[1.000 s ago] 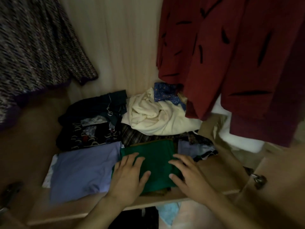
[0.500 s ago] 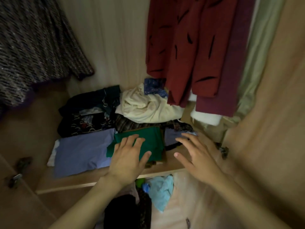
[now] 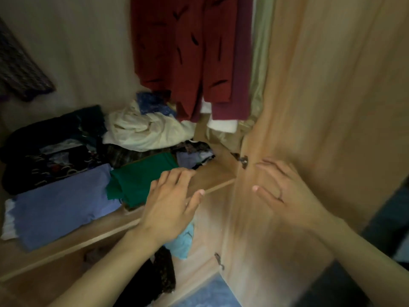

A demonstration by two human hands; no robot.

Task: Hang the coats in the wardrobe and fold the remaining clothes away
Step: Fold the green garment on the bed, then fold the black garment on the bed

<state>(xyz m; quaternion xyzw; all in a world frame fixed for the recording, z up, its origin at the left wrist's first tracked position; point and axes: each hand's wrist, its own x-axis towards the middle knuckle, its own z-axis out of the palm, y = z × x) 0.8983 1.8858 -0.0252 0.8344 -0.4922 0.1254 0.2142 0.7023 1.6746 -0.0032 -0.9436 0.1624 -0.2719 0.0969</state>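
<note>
Your left hand [image 3: 170, 200] hangs palm-down above the front edge of the pale wooden wardrobe shelf [image 3: 66, 244], fingers loosely spread and gripping nothing, the forearm running in from the lower left. Your right hand [image 3: 285, 193] is open too, fingers fanned and palm turned toward the light wooden wardrobe door [image 3: 321, 107]; blur hides whether it touches the wood. Just beside your left fingertips lies the folded green garment [image 3: 141, 176], and touching its left side is the folded lavender-blue garment [image 3: 59, 204]. Behind them sit a dark patterned folded pile [image 3: 48, 151] and a crumpled cream cloth [image 3: 143, 131]. The dark red coat with black dashes [image 3: 183, 52] hangs above the shelf's right end, close to the door.
</note>
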